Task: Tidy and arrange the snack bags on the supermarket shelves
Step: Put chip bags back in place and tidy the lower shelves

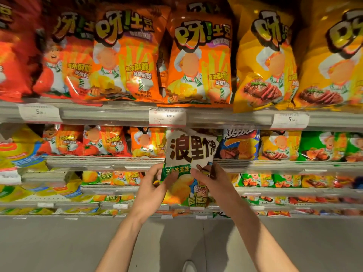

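I hold a white snack bag (189, 149) with big dark lettering and a green band upright in front of the second shelf. My left hand (155, 185) grips its lower left edge. My right hand (211, 179) pinches its lower right side, fingers over the green band. The bag's top reaches a gap on the second shelf between an orange bag (147, 142) and a blue bag (240, 144). Its lower part shows yellow chips and a cartoon figure.
The top shelf carries large red, orange (198, 61) and yellow (265, 61) bags. Price tags (167, 116) hang on the shelf rail (110, 114). Lower shelves hold rows of small bags. Grey floor (59, 242) lies below, with a white shoe (188, 266).
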The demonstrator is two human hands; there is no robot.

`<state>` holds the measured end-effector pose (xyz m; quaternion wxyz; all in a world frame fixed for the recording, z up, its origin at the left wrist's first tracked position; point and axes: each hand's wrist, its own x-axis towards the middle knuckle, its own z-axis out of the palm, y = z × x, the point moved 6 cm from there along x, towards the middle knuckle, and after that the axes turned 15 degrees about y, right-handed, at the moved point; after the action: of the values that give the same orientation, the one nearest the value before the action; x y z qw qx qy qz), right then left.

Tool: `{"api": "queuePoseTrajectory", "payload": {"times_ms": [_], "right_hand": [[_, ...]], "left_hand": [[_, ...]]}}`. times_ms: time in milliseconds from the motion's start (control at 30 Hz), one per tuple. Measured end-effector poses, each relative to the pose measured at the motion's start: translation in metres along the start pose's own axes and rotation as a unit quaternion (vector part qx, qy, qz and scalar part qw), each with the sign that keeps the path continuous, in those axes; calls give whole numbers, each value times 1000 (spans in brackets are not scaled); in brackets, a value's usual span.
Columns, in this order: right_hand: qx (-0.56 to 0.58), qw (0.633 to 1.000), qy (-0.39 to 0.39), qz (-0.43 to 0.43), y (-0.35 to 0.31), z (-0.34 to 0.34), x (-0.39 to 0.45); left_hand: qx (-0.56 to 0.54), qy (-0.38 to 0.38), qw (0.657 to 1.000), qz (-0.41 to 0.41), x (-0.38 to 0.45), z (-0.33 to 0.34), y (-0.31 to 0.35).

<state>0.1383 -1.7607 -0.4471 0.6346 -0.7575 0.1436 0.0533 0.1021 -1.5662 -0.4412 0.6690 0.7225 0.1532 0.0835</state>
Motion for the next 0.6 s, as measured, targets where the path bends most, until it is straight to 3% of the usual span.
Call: {"api": "queuePoseTrajectory", "payload": {"times_ms": [100,367,600], "right_hand": [[36,999,18,-1,2,-10,-16],[53,990,129,34,31,-55,-46],[89,984,153,23,36,-117,-61]], "left_hand": [[-24,-25,999,3,-7,1,2],[-19,30,999,24,-15,-11,-4],[-58,28,998,15,-29,29,16]]}}
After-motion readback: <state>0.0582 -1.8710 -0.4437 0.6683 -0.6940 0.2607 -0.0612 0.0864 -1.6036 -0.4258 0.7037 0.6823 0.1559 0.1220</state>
